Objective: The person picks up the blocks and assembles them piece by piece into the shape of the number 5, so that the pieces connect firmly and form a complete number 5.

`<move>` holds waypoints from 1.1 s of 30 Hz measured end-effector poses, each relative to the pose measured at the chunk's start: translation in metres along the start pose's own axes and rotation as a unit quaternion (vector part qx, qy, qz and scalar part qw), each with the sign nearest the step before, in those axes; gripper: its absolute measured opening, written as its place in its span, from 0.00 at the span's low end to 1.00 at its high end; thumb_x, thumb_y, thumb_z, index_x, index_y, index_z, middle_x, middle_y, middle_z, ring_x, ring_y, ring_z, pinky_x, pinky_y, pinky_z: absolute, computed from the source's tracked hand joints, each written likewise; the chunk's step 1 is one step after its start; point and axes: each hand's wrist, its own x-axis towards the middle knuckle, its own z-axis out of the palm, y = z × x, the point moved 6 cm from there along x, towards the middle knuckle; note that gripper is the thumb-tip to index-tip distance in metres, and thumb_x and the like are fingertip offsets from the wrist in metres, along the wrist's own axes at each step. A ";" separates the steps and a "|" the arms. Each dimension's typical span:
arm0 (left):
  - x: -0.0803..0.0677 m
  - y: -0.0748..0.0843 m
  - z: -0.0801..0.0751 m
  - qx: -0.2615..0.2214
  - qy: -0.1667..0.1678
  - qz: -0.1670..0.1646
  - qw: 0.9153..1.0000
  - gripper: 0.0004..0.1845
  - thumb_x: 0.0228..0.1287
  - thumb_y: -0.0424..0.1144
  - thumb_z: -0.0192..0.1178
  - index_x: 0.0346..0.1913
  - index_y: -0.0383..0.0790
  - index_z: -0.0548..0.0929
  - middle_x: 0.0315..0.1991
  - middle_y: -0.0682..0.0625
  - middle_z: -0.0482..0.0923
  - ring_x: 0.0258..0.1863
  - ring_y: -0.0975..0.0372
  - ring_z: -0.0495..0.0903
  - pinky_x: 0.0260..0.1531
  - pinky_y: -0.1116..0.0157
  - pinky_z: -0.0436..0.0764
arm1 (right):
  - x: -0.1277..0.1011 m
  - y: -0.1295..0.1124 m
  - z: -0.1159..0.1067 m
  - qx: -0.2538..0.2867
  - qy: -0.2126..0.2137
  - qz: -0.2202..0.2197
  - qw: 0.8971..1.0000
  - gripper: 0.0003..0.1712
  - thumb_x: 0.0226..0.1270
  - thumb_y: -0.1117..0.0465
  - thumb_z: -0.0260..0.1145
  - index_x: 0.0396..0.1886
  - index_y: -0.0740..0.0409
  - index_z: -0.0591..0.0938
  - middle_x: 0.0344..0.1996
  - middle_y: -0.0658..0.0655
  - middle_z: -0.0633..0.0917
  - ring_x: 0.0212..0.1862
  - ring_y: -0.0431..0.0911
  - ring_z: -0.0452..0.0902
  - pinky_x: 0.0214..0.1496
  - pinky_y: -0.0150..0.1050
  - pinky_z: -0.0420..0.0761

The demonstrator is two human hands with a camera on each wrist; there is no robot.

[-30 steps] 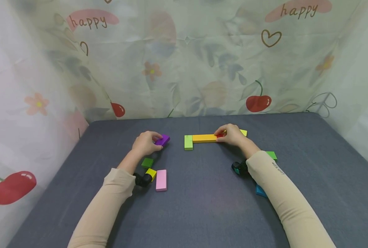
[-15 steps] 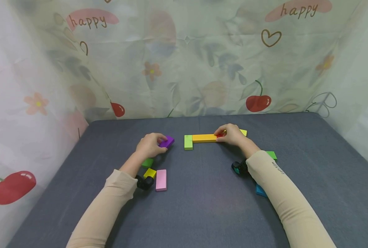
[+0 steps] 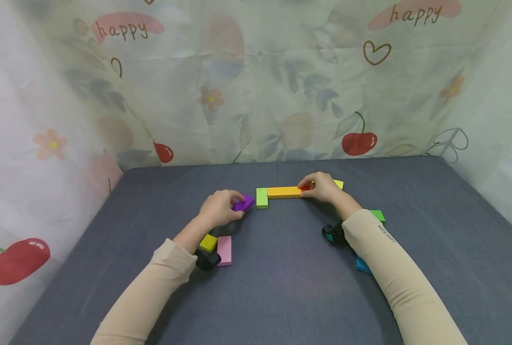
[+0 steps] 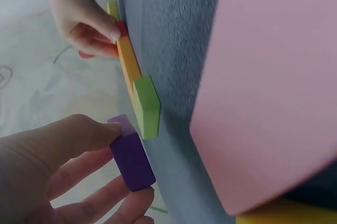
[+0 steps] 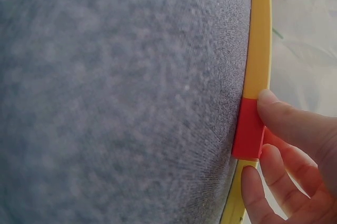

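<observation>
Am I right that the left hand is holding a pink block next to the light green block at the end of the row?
Not quite: the block in the left hand is purple, not pink, as the head view shows. It is indeed beside the light green block.

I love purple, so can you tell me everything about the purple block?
The purple block is a small, flat rectangular brick with smooth, matte sides, like painted wood. The left hand pinches it between thumb and fingers, holding it tilted beside the light green block at the left end of the row. In the left wrist view it lies very close to the green block; whether they touch is unclear. It sits over the grey table.
</observation>
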 end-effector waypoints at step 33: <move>-0.007 0.034 0.022 0.031 -0.025 0.017 0.999 0.19 0.55 0.42 0.67 0.51 0.47 0.81 0.47 0.46 0.82 0.41 0.57 0.78 0.43 0.60 0.78 | 0.000 -0.001 -0.001 0.004 0.001 0.001 1.000 0.16 0.58 0.62 0.68 0.47 0.61 0.83 0.46 0.63 0.83 0.45 0.53 0.73 0.49 0.45 0.75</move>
